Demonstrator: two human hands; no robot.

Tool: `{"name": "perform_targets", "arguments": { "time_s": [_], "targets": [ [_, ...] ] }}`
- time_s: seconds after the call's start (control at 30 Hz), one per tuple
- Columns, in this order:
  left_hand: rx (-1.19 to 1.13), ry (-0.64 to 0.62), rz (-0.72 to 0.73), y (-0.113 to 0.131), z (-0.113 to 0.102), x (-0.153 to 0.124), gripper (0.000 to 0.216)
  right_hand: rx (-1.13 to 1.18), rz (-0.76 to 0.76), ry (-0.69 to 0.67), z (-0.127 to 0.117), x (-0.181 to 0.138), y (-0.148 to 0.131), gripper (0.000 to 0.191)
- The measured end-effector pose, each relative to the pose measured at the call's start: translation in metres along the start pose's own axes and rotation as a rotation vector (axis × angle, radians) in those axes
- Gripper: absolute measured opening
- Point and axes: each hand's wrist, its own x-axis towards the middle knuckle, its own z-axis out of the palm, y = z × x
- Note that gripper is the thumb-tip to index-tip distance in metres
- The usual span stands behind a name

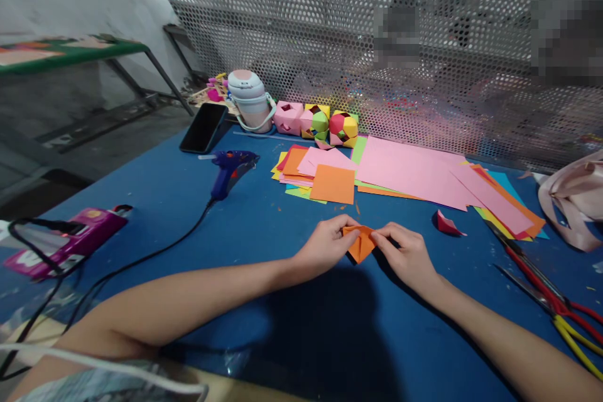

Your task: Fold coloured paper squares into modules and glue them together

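Note:
A small folded orange paper piece lies on the blue table, pinched from both sides. My left hand grips its left edge with closed fingers. My right hand pinches its right edge the same way. Just beyond the hands lies an orange paper square on a stack of coloured squares. A folded red paper piece rests to the right of my right hand.
Large pink sheets spread at the back right, paper cubes behind them. A blue glue gun with its cord, a black phone, a white jug, a magenta box, red and yellow scissors, a pink bag.

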Motion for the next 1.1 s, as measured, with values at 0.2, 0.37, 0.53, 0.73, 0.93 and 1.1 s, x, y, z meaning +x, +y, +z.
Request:
{"name": "perform_targets", "arguments": {
  "time_s": [0.2, 0.37, 0.53, 0.73, 0.93, 1.1],
  "targets": [
    [0.060, -0.034, 0.015, 0.006, -0.004, 0.001, 0.028, 0.073, 0.051, -0.046, -0.002, 0.000, -0.002, 0.019],
    [0.018, 0.049, -0.037, 0.005, -0.004, 0.002, 0.031, 0.053, 0.108, -0.091, 0.001, -0.001, -0.003, 0.018],
    [-0.037, 0.019, -0.040, 0.006, -0.002, 0.002, 0.030, 0.015, 0.088, -0.063, 0.008, -0.002, 0.001, 0.022],
    [-0.201, -0.034, -0.092, 0.006, -0.003, 0.001, 0.034, -0.002, 0.061, -0.062, 0.006, -0.002, 0.004, 0.023],
    [-0.190, -0.081, -0.102, 0.007, -0.001, 0.000, 0.033, -0.012, 0.043, -0.057, 0.006, -0.002, 0.003, 0.022],
    [-0.227, -0.094, -0.117, 0.008, 0.001, -0.001, 0.031, 0.085, 0.055, -0.088, 0.003, -0.002, -0.002, 0.028]
  ]
}}
